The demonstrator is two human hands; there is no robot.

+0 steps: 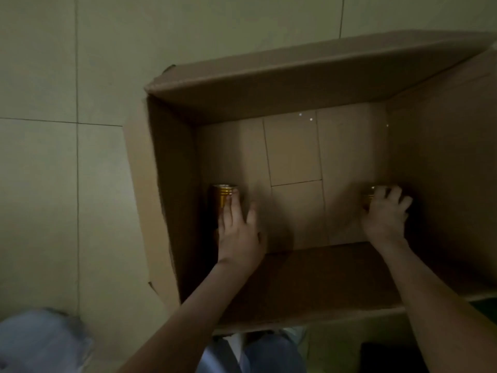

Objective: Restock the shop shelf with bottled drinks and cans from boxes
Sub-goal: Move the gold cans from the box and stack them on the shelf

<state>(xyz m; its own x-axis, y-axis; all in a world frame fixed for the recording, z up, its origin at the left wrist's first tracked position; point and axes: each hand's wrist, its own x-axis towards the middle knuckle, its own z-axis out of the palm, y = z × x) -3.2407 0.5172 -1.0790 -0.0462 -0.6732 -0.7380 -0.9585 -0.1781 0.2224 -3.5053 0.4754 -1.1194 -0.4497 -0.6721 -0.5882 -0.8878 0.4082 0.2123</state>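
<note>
Open cardboard box (282, 87) sits on tiled floor (48, 184), flaps folded outward, seen from above. The light is dim. Both bare arms reach in over the near wall.

Left hand (238, 230) is at the near-left corner of the box bottom. Its fingers are mostly straight and lie along the side of the left gold can (221, 196), touching it, with the thumb splayed apart to the right. It is not wrapped round the can. The can stands upright against the left wall, ribbed top rim visible.

Right hand (386, 211) is at the near-right side of the box bottom. Its fingers are curled over the top of the right gold can (369, 197), gripping it. The can is mostly hidden under the hand and only a gold edge shows on its left. Whether it stands upright or tilted, cannot tell.

The two cans are well apart, with bare box bottom between them, its seams showing.

Blurred blue fabric (40, 343) is at near left outside the box, with more under the near flap.
</note>
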